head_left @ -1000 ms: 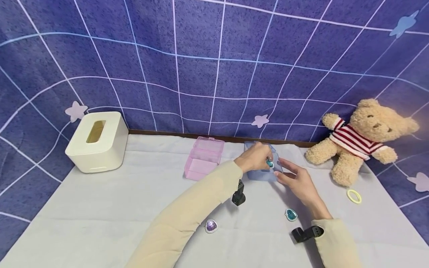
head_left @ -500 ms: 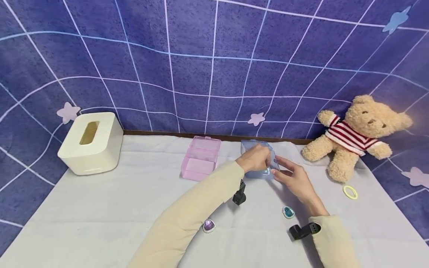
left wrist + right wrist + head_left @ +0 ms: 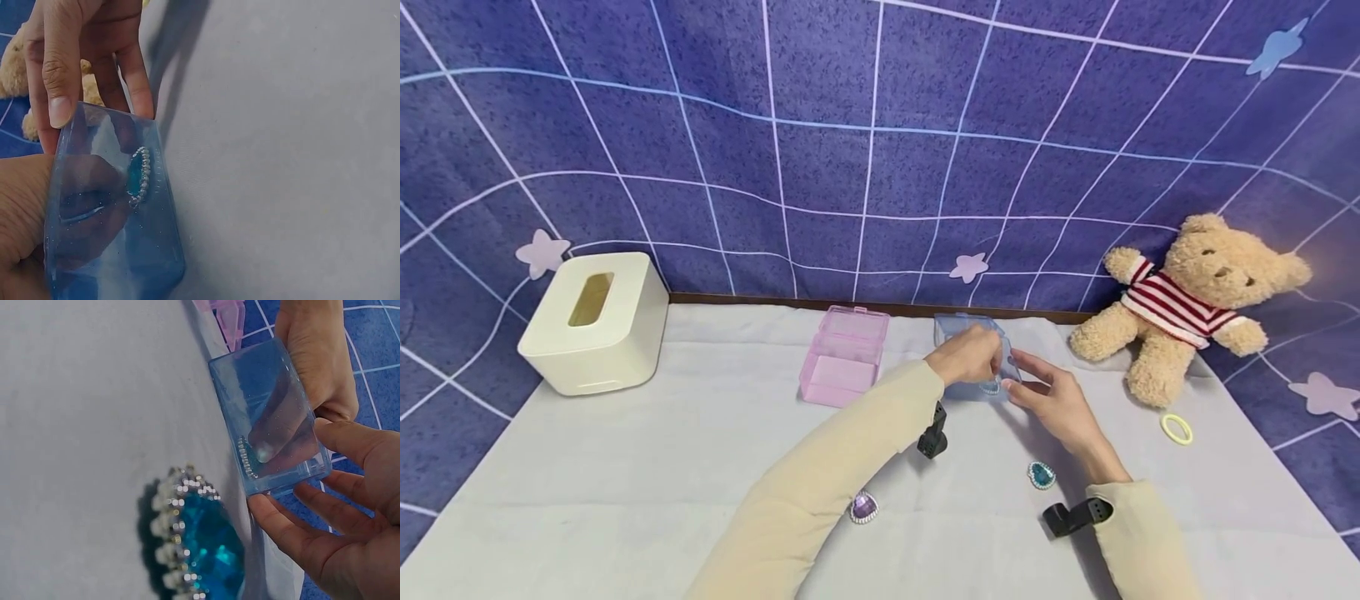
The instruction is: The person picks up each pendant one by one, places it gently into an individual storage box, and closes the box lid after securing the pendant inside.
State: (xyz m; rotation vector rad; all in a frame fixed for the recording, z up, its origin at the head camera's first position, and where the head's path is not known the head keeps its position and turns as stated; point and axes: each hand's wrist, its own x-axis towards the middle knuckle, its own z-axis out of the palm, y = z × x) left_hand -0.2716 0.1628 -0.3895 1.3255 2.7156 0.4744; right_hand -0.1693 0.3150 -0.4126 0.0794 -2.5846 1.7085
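My left hand (image 3: 968,354) reaches down into a clear blue plastic box (image 3: 953,326) whose lid stands raised. Through the box wall, the fingertips show pinching a teal heart-shaped gem (image 3: 139,177) edged with small pearls, low inside the box. My right hand (image 3: 1063,410) holds the right side of the box, thumb at the near rim and fingers at the side and below. A second teal heart gem (image 3: 1041,475) lies on the cloth near the right wrist, large in the right wrist view. A purple heart gem (image 3: 863,507) rests beside the left sleeve.
Left of the blue box sits an open pink box (image 3: 841,377). A cream tissue box (image 3: 598,333) stands at the far left. On the right are a teddy bear (image 3: 1180,304) in a striped sweater and a yellow ring (image 3: 1176,429). A grid-patterned curtain (image 3: 820,150) hangs behind.
My left hand has lowered the teal gem from the top of the blue box to near its bottom. The right hand keeps its hold, and the whole view has shifted slightly.
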